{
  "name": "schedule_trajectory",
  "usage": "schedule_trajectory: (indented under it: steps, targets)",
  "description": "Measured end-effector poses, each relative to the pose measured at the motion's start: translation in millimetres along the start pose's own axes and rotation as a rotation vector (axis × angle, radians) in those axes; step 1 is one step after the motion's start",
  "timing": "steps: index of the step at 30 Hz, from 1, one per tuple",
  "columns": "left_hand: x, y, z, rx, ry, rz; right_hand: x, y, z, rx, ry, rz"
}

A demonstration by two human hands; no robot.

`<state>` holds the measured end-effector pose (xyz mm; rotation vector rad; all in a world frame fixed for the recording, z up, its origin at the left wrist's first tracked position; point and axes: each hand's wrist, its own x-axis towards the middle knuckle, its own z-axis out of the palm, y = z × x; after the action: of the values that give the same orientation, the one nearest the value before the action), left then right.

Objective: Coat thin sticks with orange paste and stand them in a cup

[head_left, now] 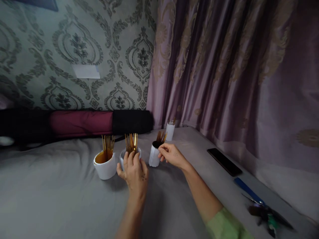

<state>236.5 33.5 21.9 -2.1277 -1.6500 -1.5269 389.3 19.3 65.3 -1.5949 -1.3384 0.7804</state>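
Observation:
My left hand (136,171) is in front of a clear cup (123,155) holding several gold-brown thin sticks (131,142). Its fingers are spread, the thumb apart; whether they touch the cup I cannot tell. To the right, my right hand (173,155) pinches its thumb and fingers together at the rim of a white paper-wrapped container (154,157). Brown sticks (160,136) stand in that container, one yellowish stick leaning close to the pinch. What the pinch holds, if anything, is hidden. A wider white cup (106,169) with upright sticks (108,147) stands on the left.
Behind stands another white container (170,131) with sticks. A black phone (224,161), blue-handled scissors (249,191) and blurred small tools lie on the right of the grey cloth (62,192). A maroon-and-black roll (82,122) lines the wall, beside a purple curtain (211,66).

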Motion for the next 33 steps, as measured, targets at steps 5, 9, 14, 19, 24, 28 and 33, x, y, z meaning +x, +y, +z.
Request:
schedule_trajectory:
  steps: [5, 9, 14, 19, 24, 28, 33]
  targets:
    - [-2, -4, 2.0, 0.033, -0.041, 0.011, 5, 2, -10, 0.000, 0.085, -0.001]
    - [-1, -5, 1.8, 0.035, -0.045, 0.011, 9, 2, -21, -0.012, 0.154, 0.002]
    - [-1, -5, 1.4, 0.022, -0.047, 0.007, 16, 5, -36, -0.048, 0.234, -0.005]
    - [-1, -5, 1.5, -0.009, -0.050, 0.011, 23, 10, -52, -0.070, 0.295, 0.017]
    - [-1, -4, 1.7, -0.017, -0.030, 0.006, 33, 19, -66, -0.062, 0.328, 0.048]
    - [-1, -4, 1.5, -0.024, -0.038, 0.008, 42, 27, -74, -0.067, 0.355, 0.070]
    - [-1, -5, 2.3, -0.024, -0.038, 0.006, 54, 34, -78, -0.062, 0.377, 0.093]
